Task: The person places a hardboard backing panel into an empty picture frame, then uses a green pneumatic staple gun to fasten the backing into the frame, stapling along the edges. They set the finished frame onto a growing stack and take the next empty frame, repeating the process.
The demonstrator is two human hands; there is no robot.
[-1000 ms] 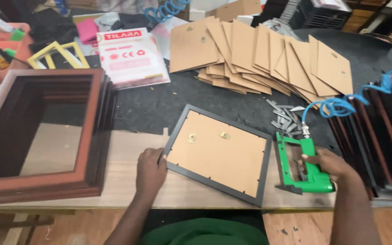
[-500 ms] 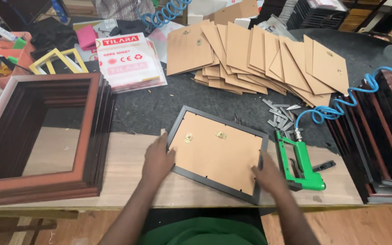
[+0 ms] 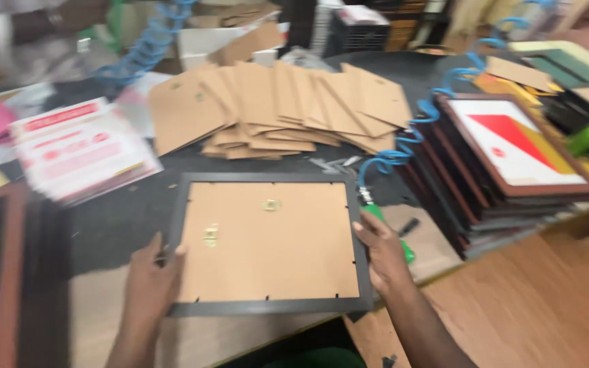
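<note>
On the bench, near edge: dark picture frame (image 3: 267,244), face down, brown backing board up, two small brass hangers visible on the board.
Left hand (image 3: 151,283): clasped on the frame's left edge, fingertips curled over the rim onto the backing board.
Right hand (image 3: 384,253): clasped on the frame's right edge, thumb over the dark rim.
Frame position: between both hands, over the wooden bench edge and the dark mat; resting or slightly lifted, could not be told from the blur.
Behind the right hand: green pneumatic tool (image 3: 393,230), mostly hidden, joined to a coiled blue air hose (image 3: 410,136) running up and away.
Beyond the frame: fanned pile of brown backing boards (image 3: 281,105) on the dark mat (image 3: 110,218); small grey metal pieces (image 3: 332,163) just in front of that pile.
Right side: stack of finished frames (image 3: 506,163), the top one showing a red and yellow print.
Left side: stack of red-and-white printed sheets (image 3: 76,150); edge of reddish-brown frames (image 3: 8,272) at far left.
Image quality: motion-blurred overall.
</note>
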